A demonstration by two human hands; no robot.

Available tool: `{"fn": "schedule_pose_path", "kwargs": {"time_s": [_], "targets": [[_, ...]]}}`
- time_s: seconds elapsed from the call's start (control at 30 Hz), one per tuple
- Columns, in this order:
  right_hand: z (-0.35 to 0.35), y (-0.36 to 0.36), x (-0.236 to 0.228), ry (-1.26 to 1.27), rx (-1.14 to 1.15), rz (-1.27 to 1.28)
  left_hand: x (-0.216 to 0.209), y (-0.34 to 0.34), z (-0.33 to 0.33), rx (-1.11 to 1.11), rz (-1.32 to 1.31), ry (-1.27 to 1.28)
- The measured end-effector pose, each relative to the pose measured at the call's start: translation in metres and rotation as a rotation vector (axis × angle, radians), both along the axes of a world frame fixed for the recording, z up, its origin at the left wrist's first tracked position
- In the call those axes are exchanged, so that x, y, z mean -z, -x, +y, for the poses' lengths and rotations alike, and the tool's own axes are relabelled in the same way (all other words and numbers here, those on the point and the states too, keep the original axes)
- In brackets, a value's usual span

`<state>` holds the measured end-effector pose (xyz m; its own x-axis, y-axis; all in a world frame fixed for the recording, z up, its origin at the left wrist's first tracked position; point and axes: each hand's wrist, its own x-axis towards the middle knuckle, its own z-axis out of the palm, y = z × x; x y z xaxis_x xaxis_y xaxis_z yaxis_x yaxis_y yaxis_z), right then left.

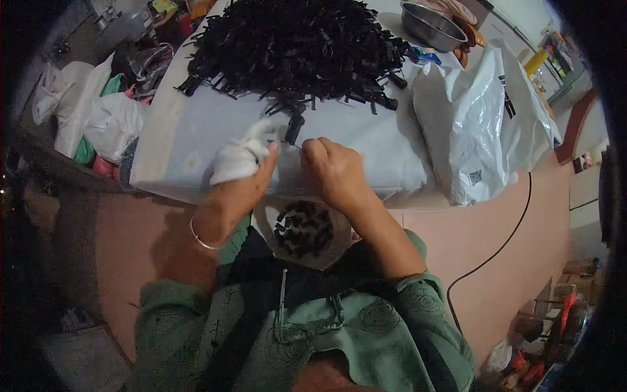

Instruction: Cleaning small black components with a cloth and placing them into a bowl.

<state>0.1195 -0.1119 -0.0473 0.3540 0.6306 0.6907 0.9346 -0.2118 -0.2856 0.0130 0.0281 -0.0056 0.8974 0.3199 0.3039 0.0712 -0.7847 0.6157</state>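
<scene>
A big heap of short black strips (294,49) covers the far part of the pale, cloth-covered table. Near its front edge, one black strip-like piece (295,129) stands out between my hands. My left hand (245,157), in a partly worn white glove, has its thumb and fingers closed at the lower end of that piece, slightly blurred. My right hand (333,168) is bare and closed in a pinch. A thin dark sliver (297,147) shows at its fingertips, pointing toward the piece; its kind is too small to make out.
Below the table edge, a round container (264,222) in front of my lap holds small black pieces. A large white plastic bag (460,124) stands on the right, with a metal basin (432,27) behind it. Several bags (114,124) crowd the left. A black cable (499,251) crosses the floor.
</scene>
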Motion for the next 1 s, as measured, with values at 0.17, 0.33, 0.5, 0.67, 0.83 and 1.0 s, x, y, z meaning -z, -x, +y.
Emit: {"fn": "schedule_pose_path", "kwargs": {"time_s": [0.17, 0.33, 0.5, 0.67, 0.83, 1.0], "targets": [[-0.006, 0.010, -0.012, -0.067, -0.219, 0.010, 0.012, -0.015, -0.001, 0.066, 0.044, 0.327], [-0.007, 0.012, -0.017, -0.238, -0.262, 0.148, -0.002, -0.007, -0.011, 0.086, 0.140, 0.809], [-0.004, 0.016, -0.012, -0.286, -0.174, 0.879, -0.013, 0.006, -0.028, 0.210, 0.054, 0.689], [-0.012, 0.013, -0.017, -0.204, -0.307, 0.842, -0.010, 0.006, -0.033, 0.080, -0.025, 0.674], [-0.009, 0.021, -0.014, -0.124, -0.278, 0.748, 0.011, 0.002, -0.032, 0.051, -0.051, 0.452], [-0.001, 0.027, 0.005, -0.213, -0.220, 0.923, 0.013, 0.002, -0.036, 0.126, -0.219, -0.071]]}}
